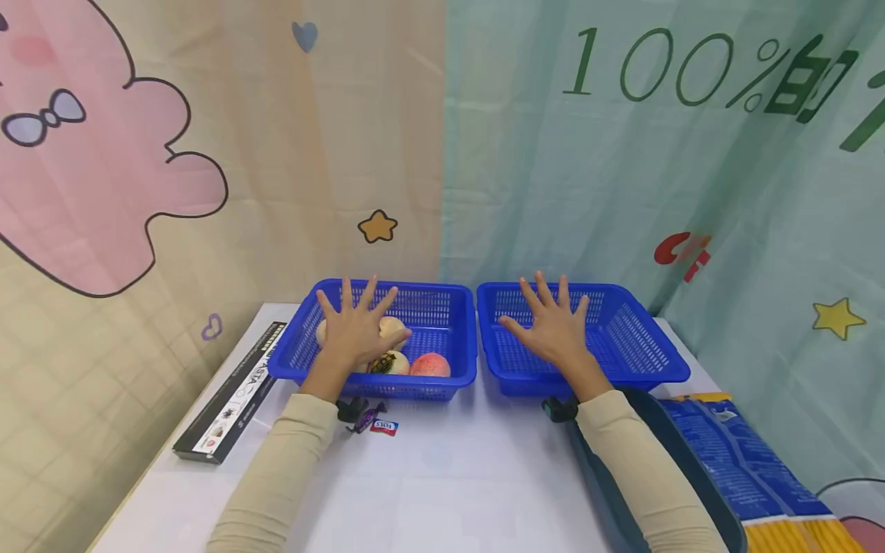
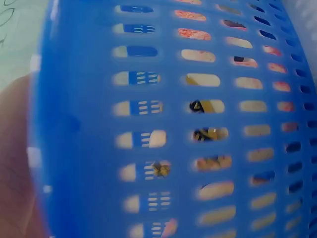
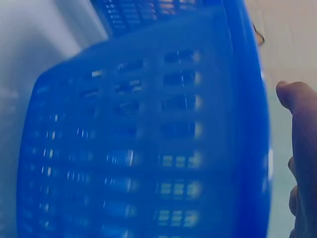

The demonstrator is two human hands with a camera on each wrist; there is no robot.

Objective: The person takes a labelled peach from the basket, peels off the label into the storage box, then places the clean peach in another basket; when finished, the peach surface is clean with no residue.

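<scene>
Fingers spread wide, my left hand [image 1: 356, 330] is held over the left blue basket [image 1: 442, 307], holding nothing. Inside that basket lie several pale round fruits [image 1: 390, 362] and a pink-red peach-like fruit [image 1: 430, 365], partly hidden by the hand. My right hand [image 1: 556, 334], also spread and holding nothing, is over the right blue basket [image 1: 622, 330], where no items show. In the left wrist view the basket's slotted wall [image 2: 173, 119] fills most of the picture, fruit showing through. The right wrist view has the right basket's wall [image 3: 148, 139] beside the thumb [image 3: 297, 96].
A long black-and-white box [image 1: 231, 399] lies along the table's left side. A purple-wrapped candy [image 1: 369, 417] and a small red-and-blue packet [image 1: 384, 427] lie before the left basket. At right are a dark green tray [image 1: 598, 476], under the right forearm, and blue-and-yellow pasta bags [image 1: 733, 453].
</scene>
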